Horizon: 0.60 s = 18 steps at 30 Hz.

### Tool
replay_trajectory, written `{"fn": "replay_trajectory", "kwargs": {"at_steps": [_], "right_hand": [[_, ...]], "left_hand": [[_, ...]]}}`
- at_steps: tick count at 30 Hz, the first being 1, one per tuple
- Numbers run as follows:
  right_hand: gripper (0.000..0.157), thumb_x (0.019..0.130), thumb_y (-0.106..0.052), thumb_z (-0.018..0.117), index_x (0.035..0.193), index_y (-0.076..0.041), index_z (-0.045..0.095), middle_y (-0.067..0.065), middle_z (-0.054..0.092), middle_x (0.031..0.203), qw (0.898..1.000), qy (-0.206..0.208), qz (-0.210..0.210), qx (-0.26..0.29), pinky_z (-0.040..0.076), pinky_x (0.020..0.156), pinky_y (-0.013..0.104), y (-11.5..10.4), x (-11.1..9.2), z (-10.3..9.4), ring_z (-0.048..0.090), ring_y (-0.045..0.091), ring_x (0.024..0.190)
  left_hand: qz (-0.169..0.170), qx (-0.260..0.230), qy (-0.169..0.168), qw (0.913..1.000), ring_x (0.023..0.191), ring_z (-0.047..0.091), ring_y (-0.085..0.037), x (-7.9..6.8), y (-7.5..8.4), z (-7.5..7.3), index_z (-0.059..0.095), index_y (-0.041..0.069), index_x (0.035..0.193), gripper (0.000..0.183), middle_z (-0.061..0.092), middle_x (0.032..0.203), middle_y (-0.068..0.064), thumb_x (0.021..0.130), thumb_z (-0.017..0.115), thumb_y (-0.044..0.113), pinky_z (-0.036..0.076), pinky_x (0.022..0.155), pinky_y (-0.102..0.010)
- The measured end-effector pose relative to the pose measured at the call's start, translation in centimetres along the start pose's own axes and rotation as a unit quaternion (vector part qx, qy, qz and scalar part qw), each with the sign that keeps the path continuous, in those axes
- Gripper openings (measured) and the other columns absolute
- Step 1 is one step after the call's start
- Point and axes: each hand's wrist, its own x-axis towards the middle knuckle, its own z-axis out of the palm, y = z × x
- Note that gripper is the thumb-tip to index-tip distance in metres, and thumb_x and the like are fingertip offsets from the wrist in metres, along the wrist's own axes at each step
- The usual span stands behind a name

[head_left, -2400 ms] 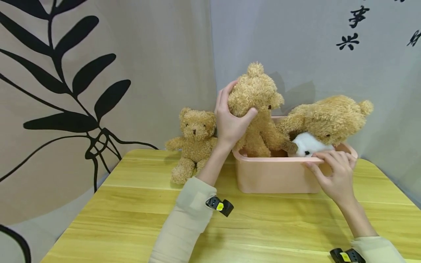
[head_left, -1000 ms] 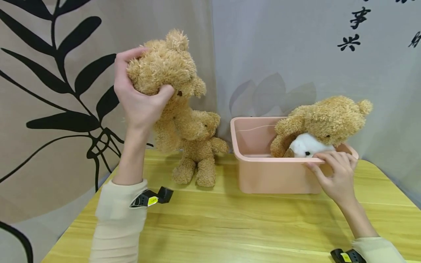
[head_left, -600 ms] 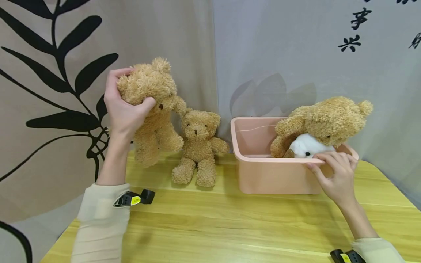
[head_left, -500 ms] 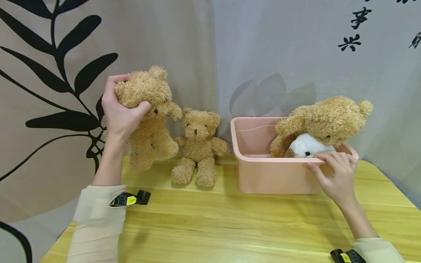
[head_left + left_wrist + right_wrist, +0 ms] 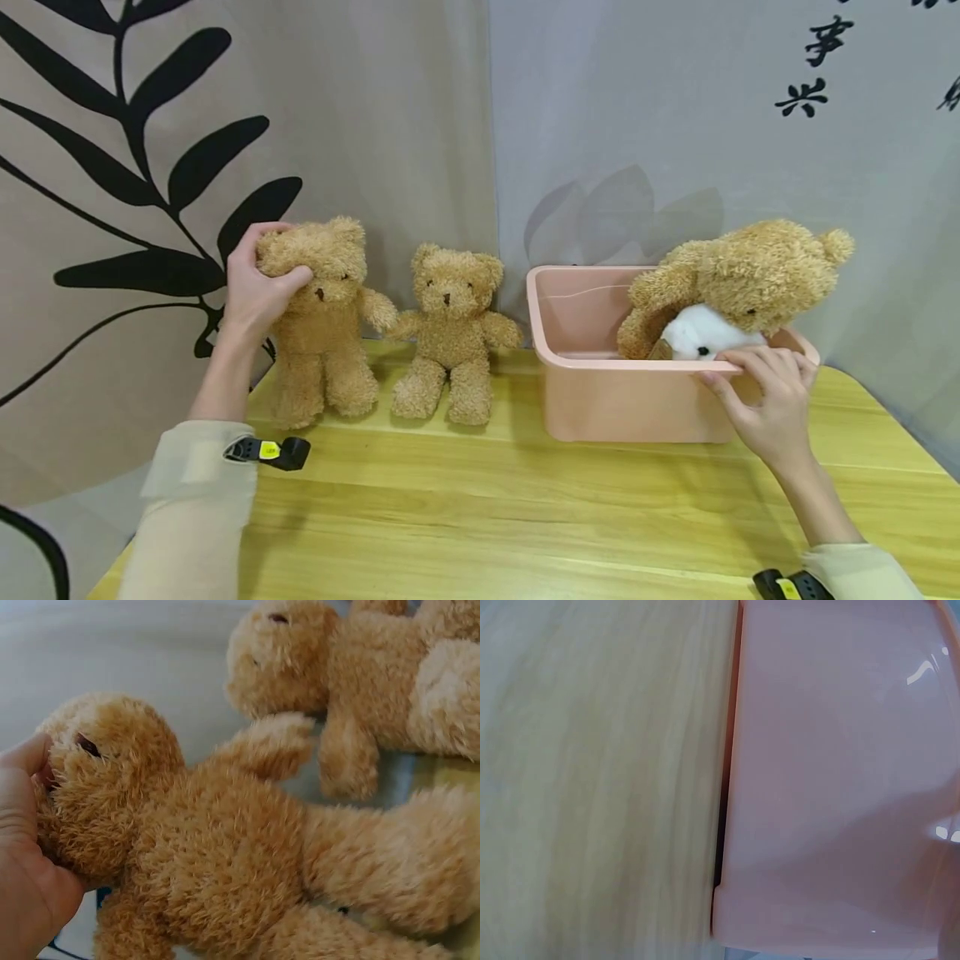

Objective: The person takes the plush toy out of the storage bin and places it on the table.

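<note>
My left hand [image 5: 258, 283] grips the head of a curly tan teddy bear [image 5: 318, 342], fingers behind and thumb on the side of its face. The bear is upright, its feet down at the table's back left. In the left wrist view the same teddy bear [image 5: 217, 855] fills the middle, thumb and fingers round its head. My right hand [image 5: 772, 400] pinches the front rim of a pink plastic bin [image 5: 630, 400] near its right corner. The right wrist view shows mostly the bin's smooth wall [image 5: 840, 765].
A second, smaller-looking teddy bear [image 5: 450, 333] sits between the held bear and the bin. Inside the bin, another tan bear [image 5: 757, 271] leans over a white plush toy [image 5: 705, 333] with a black eye. A curtain backdrop [image 5: 420, 125] hangs behind the wooden table [image 5: 525, 508].
My left hand has lifted the teddy bear out of the bin, carried it left past the seated bear and lowered it to the table. My right hand has stayed on the bin's rim.
</note>
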Motion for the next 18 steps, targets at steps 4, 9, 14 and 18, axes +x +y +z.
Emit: {"fn": "replay_trajectory", "kwargs": {"at_steps": [4, 9, 14, 18], "right_hand": [[0.067, 0.09, -0.063, 0.064, 0.089, 0.004, 0.073, 0.01, 0.067, 0.086, 1.0, 0.001, -0.003, 0.0, 0.018, 0.1, 0.031, 0.1, -0.1, 0.0, 0.041, -0.004, 0.094], [0.067, 0.09, -0.063, 0.065, 0.088, 0.004, 0.073, 0.009, 0.066, 0.085, 1.0, 0.004, -0.002, 0.0, 0.019, 0.102, 0.033, 0.1, -0.1, 0.1, 0.041, -0.003, 0.092], [0.068, 0.09, -0.063, 0.064, 0.087, 0.004, 0.072, 0.013, 0.066, 0.084, 1.0, 0.005, -0.002, -0.002, 0.018, 0.1, 0.031, 0.1, -0.1, 0.2, 0.043, 0.001, 0.091], [0.07, 0.09, -0.064, 0.064, 0.087, 0.006, 0.071, 0.013, 0.066, 0.084, 1.0, 0.006, -0.002, -0.005, 0.018, 0.101, 0.032, 0.2, -0.1, 0.3, 0.042, 0.001, 0.09]], "left_hand": [[-0.018, -0.014, -0.028, 0.9993, 0.085, 0.054, -0.014, 0.0, -1.6, -0.6, 0.058, 0.011, 0.134, 0.05, 0.054, 0.113, 0.007, 0.086, 0.062, -0.003, 0.048, 0.062, -0.02], [-0.035, 0.019, -0.077, 0.9962, 0.083, 0.053, -0.012, 0.3, -2.5, -1.4, 0.053, 0.012, 0.138, 0.049, 0.053, 0.111, 0.007, 0.091, 0.062, 0.001, 0.047, 0.062, -0.02], [-0.033, 0.073, -0.128, 0.9885, 0.082, 0.052, -0.014, 0.6, -2.8, -2.0, 0.048, 0.009, 0.142, 0.05, 0.052, 0.12, -0.003, 0.094, 0.062, 0.007, 0.045, 0.062, -0.023], [-0.041, 0.084, -0.171, 0.9807, 0.106, 0.051, -0.025, 0.4, -4.3, -1.6, 0.044, 0.005, 0.145, 0.05, 0.045, 0.137, -0.018, 0.098, 0.059, 0.01, 0.047, 0.077, -0.034]]}}
